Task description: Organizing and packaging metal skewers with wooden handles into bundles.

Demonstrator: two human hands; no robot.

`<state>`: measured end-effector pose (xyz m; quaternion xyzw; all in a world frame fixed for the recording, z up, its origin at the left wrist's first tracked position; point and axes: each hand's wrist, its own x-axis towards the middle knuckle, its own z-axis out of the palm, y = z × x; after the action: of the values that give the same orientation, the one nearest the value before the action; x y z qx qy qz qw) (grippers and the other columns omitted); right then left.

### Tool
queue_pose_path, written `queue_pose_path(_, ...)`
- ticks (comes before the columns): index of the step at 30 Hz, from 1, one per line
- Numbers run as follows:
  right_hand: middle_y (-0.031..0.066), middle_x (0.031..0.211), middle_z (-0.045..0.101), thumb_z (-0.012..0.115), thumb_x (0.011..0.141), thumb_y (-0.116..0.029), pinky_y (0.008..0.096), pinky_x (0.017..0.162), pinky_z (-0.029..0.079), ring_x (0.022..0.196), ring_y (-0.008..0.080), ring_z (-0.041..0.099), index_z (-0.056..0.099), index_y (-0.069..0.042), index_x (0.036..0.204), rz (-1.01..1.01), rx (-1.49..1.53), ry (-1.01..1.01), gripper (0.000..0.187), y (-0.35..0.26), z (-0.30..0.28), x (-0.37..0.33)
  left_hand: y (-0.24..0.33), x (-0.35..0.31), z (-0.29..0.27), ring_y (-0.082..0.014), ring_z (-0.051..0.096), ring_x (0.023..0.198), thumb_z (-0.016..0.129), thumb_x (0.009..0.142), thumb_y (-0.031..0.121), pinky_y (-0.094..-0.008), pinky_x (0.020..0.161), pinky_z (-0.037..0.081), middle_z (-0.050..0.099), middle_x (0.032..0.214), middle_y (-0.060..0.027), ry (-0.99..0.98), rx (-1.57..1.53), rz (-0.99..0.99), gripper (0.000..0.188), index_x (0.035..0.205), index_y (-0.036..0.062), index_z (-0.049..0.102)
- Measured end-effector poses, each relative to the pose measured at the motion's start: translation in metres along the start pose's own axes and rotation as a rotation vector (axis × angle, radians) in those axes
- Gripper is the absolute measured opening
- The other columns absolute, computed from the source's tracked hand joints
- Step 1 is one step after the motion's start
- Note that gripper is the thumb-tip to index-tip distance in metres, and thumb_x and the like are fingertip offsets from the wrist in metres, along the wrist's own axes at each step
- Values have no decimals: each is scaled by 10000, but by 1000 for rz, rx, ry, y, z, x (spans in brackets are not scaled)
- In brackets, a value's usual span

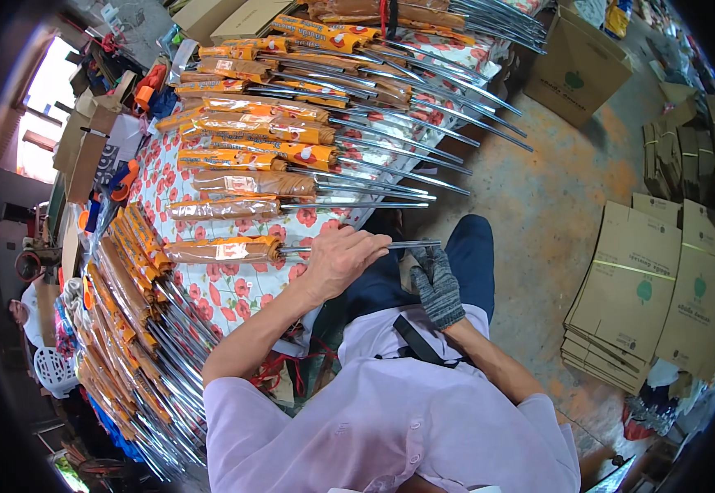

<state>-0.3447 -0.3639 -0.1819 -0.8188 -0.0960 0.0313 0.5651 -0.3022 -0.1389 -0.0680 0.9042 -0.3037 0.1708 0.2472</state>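
Note:
A long bundle (222, 250) in orange and brown printed wrapping lies on the flowered tablecloth (238, 297), its thin metal rod (403, 245) reaching right over my lap. My bare left hand (344, 259) is closed around the rod, close to the wrapping. At the rod's far tip is my right hand (435, 286), in a grey knitted glove, with its fingers closed on the end. Similar wrapped bundles (251, 131) lie in rows just beyond, rods pointing right. What exactly is inside the wrapping cannot be made out.
More bundles (119, 316) are heaped at my left. Flattened cardboard boxes (629, 283) are stacked on the floor to the right, and a standing carton (575, 70) is at the far right. A white plastic basket (55, 371) and a person (33, 316) appear at the left edge.

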Motion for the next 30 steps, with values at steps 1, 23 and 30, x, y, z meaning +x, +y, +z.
queue_pose_path(1,181,1352,597,683,943,-145,359,1035,466,1222,320,610,442,6,1440,-9,38,14,573,-1,2,0,0,-1,1,-179,661,694,812,796,117,-329,595,495,708,815,-14,2,-20,-5,234,1013,117,726)
queue_pose_path(23,195,1279,629,626,987,-183,389,964,486,1132,355,627,587,-9,1310,26,25,41,369,6,12,8,3,6,5,-235,677,680,756,877,115,-331,588,519,717,856,-82,-87,-268,-207,165,1025,44,732)
queue_pose_path(30,191,1234,654,623,988,-183,388,950,492,1100,351,641,607,-10,1286,103,118,-9,345,2,9,6,2,5,8,-235,682,688,766,867,115,-333,594,524,726,875,-79,-104,-271,-217,156,1000,43,729)
